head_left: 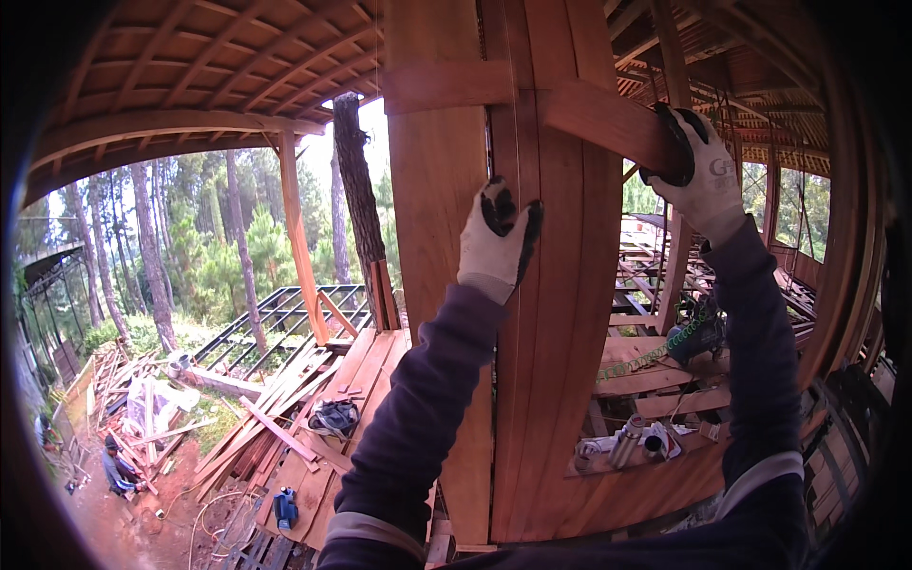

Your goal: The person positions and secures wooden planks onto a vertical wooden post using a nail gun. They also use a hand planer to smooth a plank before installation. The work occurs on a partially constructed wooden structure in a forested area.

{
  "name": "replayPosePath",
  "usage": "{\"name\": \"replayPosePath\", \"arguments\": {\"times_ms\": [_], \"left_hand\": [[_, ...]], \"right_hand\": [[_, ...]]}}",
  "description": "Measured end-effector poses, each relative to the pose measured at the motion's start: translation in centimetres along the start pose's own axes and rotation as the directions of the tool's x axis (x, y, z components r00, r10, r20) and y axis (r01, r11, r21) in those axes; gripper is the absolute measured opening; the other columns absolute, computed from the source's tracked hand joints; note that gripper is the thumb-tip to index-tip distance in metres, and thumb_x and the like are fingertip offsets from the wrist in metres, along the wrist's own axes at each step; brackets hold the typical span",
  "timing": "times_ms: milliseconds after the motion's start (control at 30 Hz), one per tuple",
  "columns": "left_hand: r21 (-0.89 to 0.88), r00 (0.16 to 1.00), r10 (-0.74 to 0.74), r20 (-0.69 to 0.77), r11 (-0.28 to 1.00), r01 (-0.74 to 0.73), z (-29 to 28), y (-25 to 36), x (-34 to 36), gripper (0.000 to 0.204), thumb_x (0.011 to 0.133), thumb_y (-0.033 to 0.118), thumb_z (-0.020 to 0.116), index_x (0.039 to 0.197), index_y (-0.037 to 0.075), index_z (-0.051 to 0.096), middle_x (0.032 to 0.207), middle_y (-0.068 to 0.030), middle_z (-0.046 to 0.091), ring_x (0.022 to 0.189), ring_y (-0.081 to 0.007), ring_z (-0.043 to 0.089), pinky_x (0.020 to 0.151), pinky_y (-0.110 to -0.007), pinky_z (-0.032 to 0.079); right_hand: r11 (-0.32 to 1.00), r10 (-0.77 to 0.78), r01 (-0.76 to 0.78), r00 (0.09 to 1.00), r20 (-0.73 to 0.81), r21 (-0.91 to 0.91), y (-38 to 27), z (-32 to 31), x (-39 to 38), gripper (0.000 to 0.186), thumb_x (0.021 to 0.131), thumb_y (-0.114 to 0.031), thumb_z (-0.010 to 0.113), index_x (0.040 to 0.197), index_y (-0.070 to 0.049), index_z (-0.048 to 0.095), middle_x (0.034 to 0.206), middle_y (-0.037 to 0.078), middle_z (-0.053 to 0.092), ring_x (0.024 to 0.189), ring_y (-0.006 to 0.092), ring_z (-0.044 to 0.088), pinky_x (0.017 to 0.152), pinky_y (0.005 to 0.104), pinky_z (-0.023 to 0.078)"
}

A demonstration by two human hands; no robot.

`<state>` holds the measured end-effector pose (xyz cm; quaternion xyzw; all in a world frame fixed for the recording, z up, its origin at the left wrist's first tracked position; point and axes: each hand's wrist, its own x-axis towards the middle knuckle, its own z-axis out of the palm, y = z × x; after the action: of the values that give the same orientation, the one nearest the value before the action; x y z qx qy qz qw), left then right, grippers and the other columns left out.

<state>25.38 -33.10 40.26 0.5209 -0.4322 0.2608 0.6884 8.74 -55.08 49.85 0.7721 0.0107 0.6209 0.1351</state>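
The board [608, 122] is held aslant before the panel [560, 332], its right end clamped between the right hand's [701, 166] fingers and thumb, apparently so that the other end is left clear. By the left hand [496, 242], raised lower down, nothing is visibly gripped: thumb and fingers are parted. Whether the panel is touched cannot be told.
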Motion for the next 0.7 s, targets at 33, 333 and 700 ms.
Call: {"name": "replayPosePath", "arguments": {"times_ms": [33, 333, 700], "left_hand": [[0.154, 0.995, -0.078, 0.054, 0.986, 0.069, -0.1, -0.5, -0.1, 0.028, 0.097, 0.012, 0.058, 0.122, -0.001, 0.057, 0.104, -0.0079, 0.064, 0.095, -0.0173, 0.064, 0.081, -0.035, 0.056], [-0.492, 0.957, -0.133, 0.256, 0.835, 0.247, -1.8, -1.3, -0.1, 0.026, 0.098, 0.015, 0.057, 0.115, -0.004, 0.062, 0.089, -0.0104, 0.064, 0.083, -0.0189, 0.067, 0.072, -0.033, 0.058], [0.793, 0.649, 0.707, 0.282, 0.209, -0.572, -5.5, 3.2, 10.6, 0.064, 0.084, 0.025, 0.07, 0.141, 0.012, 0.045, 0.145, -0.0152, 0.044, 0.137, -0.0318, 0.039, 0.111, -0.049, 0.032]], "right_hand": [[0.999, 0.038, -0.038, 0.999, 0.008, -0.024, 0.6, 0.4, 0.5, 0.089, 0.069, -0.026, 0.084, 0.145, -0.008, 0.04, 0.142, 0.025, 0.041, 0.129, 0.0394, 0.046, 0.109, 0.0438, 0.043], [0.999, -0.041, 0.044, 0.995, 0.096, -0.033, -2.2, 4.7, 7.1, 0.082, 0.075, -0.034, 0.078, 0.144, -0.01, 0.041, 0.142, 0.02, 0.043, 0.131, 0.035, 0.045, 0.112, 0.0403, 0.039], [0.984, -0.17, 0.173, 0.983, 0.067, -0.038, -7.4, 9.0, 13.7, 0.083, 0.073, -0.04, 0.081, 0.141, -0.011, 0.045, 0.143, 0.016, 0.042, 0.136, 0.0323, 0.039, 0.115, 0.0409, 0.036]]}}
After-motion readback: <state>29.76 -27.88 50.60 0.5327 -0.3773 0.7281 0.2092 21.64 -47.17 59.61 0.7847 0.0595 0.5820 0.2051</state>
